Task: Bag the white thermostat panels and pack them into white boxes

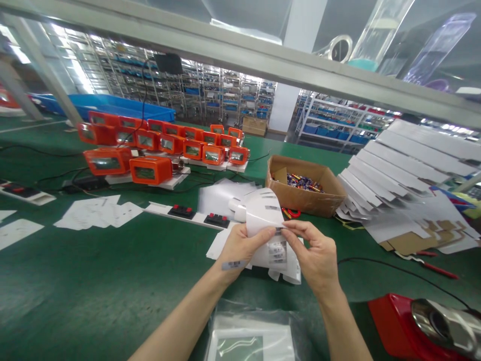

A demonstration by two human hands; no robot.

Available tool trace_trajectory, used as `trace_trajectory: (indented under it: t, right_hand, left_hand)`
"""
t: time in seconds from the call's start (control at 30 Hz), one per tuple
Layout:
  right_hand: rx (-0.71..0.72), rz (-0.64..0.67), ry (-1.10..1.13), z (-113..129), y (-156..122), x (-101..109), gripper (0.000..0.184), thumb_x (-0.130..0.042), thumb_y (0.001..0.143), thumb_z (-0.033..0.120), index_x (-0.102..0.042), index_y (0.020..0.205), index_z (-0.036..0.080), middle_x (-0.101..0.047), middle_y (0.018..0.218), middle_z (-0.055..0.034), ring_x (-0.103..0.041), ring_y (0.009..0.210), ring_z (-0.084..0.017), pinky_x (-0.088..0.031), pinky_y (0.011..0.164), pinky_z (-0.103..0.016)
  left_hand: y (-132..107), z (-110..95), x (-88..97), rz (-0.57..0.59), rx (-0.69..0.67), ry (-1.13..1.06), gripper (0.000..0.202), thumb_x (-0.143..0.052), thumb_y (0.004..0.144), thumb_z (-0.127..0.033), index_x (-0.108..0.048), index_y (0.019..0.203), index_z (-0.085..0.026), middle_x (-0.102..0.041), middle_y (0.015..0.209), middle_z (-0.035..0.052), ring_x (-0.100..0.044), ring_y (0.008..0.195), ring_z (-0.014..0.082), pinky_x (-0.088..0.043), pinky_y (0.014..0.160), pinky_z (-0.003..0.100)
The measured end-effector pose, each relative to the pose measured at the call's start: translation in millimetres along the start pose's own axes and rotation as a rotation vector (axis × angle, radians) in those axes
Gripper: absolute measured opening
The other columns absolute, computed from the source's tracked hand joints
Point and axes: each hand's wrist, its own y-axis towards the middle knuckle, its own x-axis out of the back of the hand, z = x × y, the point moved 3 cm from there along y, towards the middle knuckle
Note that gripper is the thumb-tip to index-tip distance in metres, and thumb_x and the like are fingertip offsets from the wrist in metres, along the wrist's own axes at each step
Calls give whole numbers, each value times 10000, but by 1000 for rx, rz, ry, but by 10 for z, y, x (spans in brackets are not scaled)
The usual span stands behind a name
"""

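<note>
Between my hands is a white sheet of barcode labels [263,213], its upper part curled over and several printed labels showing below. My left hand [242,245] pinches the sheet between thumb and fingers. A barcode label [233,264] is stuck on the left wrist. My right hand [313,250] pinches at the sheet's right edge, thumb and forefinger closed around a label's end. More white paper [293,273] lies under the sheet. Close to my body lies a clear plastic bag [251,321] with a white-framed flat thing inside.
Orange box-shaped units [151,169] stand in rows at the back left. A cardboard box [304,198] of small parts sits beyond my right hand, beside stacked white cartons [398,160]. A red unit with a metal end [394,321] lies front right. Power strips [182,211] cross the left.
</note>
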Motion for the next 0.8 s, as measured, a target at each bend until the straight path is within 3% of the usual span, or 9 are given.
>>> trace_trajectory:
  t: [0.37,0.53,0.8]
  right_hand:
    - [117,-101,-84,9,-55,-18,38,-635,799,235,-605,808,213,-665,742,29,-654,685,-113,-527,666,-204]
    - [125,-74,-91,-6,-61,-22,213,-612,824,244,-592,1035,222,-707,866,3,-677,784,-143,-536,715,-241]
    - [428,-164,-239,70,-96,-23,133,-593,830,117,-659,900,208,-690,867,-4,-630,806,-125,-485,765,-254]
  left_hand:
    - [-9,24,-27,-19,-3,13,263,-741,688,-299,-721,889,-131,-738,836,52,-660,722,158,-522,704,247]
    - [-15,19,-34,-7,-1,-23,281,-748,682,-283,-717,923,-141,-733,927,61,-663,759,157,-521,732,247]
    - [-11,73,-27,-55,63,8,414,-683,721,-452,-697,934,-97,-729,758,74,-657,629,172,-513,626,247]
